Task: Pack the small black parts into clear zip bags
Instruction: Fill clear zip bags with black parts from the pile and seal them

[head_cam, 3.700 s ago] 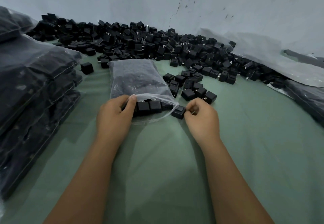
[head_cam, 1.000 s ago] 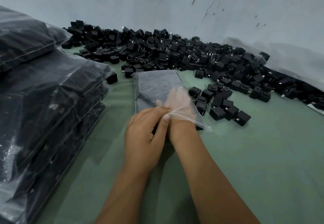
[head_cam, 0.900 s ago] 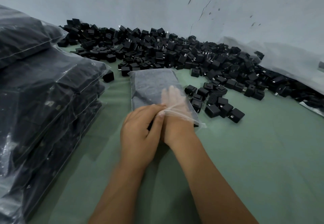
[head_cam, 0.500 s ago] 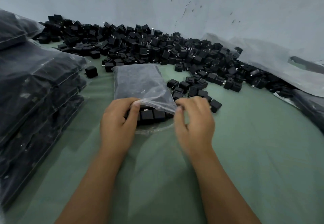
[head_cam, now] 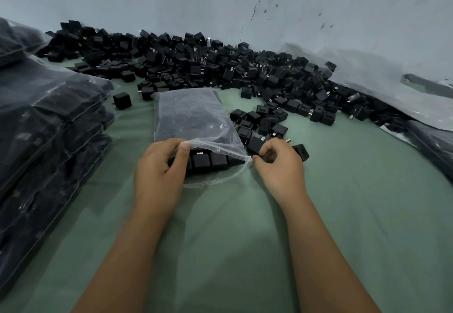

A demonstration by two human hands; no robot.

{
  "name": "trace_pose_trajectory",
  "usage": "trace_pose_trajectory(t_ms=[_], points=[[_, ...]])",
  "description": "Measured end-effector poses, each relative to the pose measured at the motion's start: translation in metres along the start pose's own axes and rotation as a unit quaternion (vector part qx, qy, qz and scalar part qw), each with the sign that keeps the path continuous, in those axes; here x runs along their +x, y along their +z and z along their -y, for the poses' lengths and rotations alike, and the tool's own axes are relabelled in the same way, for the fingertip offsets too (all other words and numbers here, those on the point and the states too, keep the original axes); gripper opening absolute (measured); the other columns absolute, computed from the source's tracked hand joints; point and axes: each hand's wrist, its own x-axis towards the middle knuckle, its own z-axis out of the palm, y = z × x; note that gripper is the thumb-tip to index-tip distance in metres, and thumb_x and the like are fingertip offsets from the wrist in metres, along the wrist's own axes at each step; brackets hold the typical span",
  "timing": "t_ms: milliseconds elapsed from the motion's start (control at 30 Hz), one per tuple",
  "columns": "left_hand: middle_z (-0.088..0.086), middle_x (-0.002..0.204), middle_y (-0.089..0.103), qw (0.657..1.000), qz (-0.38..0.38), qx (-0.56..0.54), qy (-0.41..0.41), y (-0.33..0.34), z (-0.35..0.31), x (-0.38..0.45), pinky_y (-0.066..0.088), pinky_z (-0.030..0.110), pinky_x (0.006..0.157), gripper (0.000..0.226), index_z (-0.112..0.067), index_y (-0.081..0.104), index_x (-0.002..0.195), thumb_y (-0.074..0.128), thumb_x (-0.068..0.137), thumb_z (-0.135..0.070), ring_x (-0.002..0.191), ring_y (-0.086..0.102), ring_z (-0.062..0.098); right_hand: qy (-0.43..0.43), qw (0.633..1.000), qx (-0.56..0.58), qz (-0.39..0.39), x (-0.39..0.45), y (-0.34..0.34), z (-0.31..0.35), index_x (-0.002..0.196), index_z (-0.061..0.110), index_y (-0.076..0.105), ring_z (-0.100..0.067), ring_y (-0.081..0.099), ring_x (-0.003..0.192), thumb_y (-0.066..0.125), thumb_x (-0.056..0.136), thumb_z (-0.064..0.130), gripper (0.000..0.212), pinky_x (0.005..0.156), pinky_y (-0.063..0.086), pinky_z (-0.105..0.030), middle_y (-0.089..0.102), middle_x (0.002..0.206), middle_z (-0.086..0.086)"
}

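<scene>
Head view: hands (head_cam: 159, 173) pinch crinkly clear bag (head_cam: 193, 119) holding boxy black parts (head_cam: 210, 161).

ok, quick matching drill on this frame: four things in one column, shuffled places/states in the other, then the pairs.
Things:
1. left hand
2. right hand
3. lone black part
4. stack of filled bags

States:
A. far left of the green cloth
B. pinches the open bag's top lip
C. sits alone left of the open bag
D. grips a black part beside the bag mouth

Pairs: 1-B, 2-D, 3-C, 4-A
</scene>
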Motion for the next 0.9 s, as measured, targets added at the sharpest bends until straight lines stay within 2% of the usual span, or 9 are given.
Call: trace_pose_trajectory(t_ms=[67, 133, 233, 433, 567, 667, 733, 833, 900], points=[[-0.020, 0.084, 0.064, 1.000, 0.004, -0.004, 0.001, -0.001, 0.000, 0.000, 0.036, 0.005, 0.072, 0.018, -0.039, 0.064, 0.087, 0.047, 0.093, -0.038, 0.085, 0.055, -0.001, 0.014, 1.000, 0.012, -0.013, -0.001, 0.000, 0.001, 0.086, 0.029, 0.051, -0.006, 0.051, 0.078, 0.072, 0.078, 0.014, 0.027, 0.069, 0.043, -0.022, 0.052, 0.090, 0.012], [-0.018, 0.084, 0.064, 1.000, 0.005, -0.005, -0.001, -0.001, 0.000, 0.000, 0.036, 0.005, 0.072, 0.018, -0.039, 0.064, 0.088, 0.047, 0.093, -0.039, 0.086, 0.055, -0.001, 0.016, 1.000, 0.004, 0.015, -0.001, -0.001, 0.002, 0.119, 0.030, 0.052, -0.007, 0.050, 0.096, 0.072, 0.080, 0.020, 0.044, 0.085, 0.045, -0.025, 0.046, 0.110, 0.013], [-0.016, 0.085, 0.065, 1.000, 0.007, -0.004, -0.006, 0.000, 0.000, 0.000, 0.037, 0.007, 0.073, 0.019, -0.038, 0.065, 0.088, 0.047, 0.093, -0.039, 0.087, 0.056, -0.001, -0.024, 0.990, -0.108, 0.085, 0.001, -0.001, -0.001, 0.143, 0.027, 0.039, -0.015, 0.037, 0.120, 0.064, 0.086, 0.036, 0.063, 0.098, 0.032, -0.027, 0.040, 0.137, 0.008], [-0.017, 0.085, 0.066, 1.000, 0.004, -0.007, -0.009, 0.001, 0.003, 0.001, 0.040, 0.012, 0.075, 0.025, -0.032, 0.070, 0.091, 0.047, 0.093, -0.039, 0.088, 0.057, 0.002, 0.016, 0.999, -0.024, 0.031, 0.002, 0.000, -0.002, 0.104, 0.025, 0.052, -0.014, 0.049, 0.102, 0.073, 0.077, 0.017, 0.035, 0.077, 0.035, -0.020, 0.052, 0.104, 0.011], [-0.014, 0.085, 0.066, 1.000, 0.003, -0.013, -0.014, 0.001, 0.003, 0.001, 0.043, 0.022, 0.076, 0.027, -0.029, 0.071, 0.092, 0.047, 0.093, -0.039, 0.088, 0.059, 0.007, -0.001, 0.999, 0.039, 0.007, -0.001, -0.002, 0.004, 0.119, 0.028, 0.056, -0.004, 0.051, 0.105, 0.072, 0.080, 0.017, 0.044, 0.082, 0.031, -0.003, 0.056, 0.111, 0.015], [-0.014, 0.085, 0.067, 1.000, 0.003, -0.017, -0.016, 0.001, 0.003, 0.001, 0.044, 0.023, 0.075, 0.026, -0.029, 0.071, 0.092, 0.047, 0.093, -0.039, 0.088, 0.060, 0.007, -0.051, 0.992, -0.093, -0.061, -0.002, -0.003, 0.007, 0.117, 0.027, 0.066, -0.013, 0.049, 0.109, 0.075, 0.080, 0.028, 0.038, 0.088, 0.026, -0.022, 0.062, 0.110, 0.014], [-0.013, 0.084, 0.067, 1.000, 0.005, -0.017, -0.015, 0.001, 0.003, 0.001, 0.044, 0.024, 0.075, 0.027, -0.028, 0.071, 0.092, 0.047, 0.093, -0.039, 0.088, 0.060, 0.009, -0.026, 0.996, -0.053, -0.074, -0.001, -0.003, 0.008, 0.111, 0.026, 0.066, -0.014, 0.051, 0.105, 0.075, 0.078, 0.020, 0.035, 0.092, 0.034, -0.028, 0.063, 0.107, 0.013], [-0.013, 0.083, 0.067, 1.000, 0.004, -0.017, -0.015, 0.000, 0.003, 0.002, 0.045, 0.028, 0.075, 0.027, -0.027, 0.071, 0.091, 0.047, 0.093, -0.038, 0.086, 0.060, 0.011, 0.027, 0.993, 0.111, -0.027, -0.003, -0.005, 0.011, 0.091, 0.035, 0.055, 0.010, 0.055, 0.093, 0.071, 0.079, 0.007, 0.034, 0.080, 0.041, -0.008, 0.060, 0.095, 0.025], [-0.013, 0.083, 0.067, 1.000, 0.006, -0.019, -0.015, 0.000, 0.004, 0.002, 0.046, 0.029, 0.075, 0.027, -0.027, 0.071, 0.090, 0.047, 0.093, -0.038, 0.087, 0.060, 0.012, 0.031, 0.993, 0.112, 0.010, -0.002, -0.005, 0.009, 0.087, 0.031, 0.055, 0.016, 0.053, 0.085, 0.067, 0.080, 0.002, 0.032, 0.071, 0.036, 0.002, 0.058, 0.092, 0.027]])
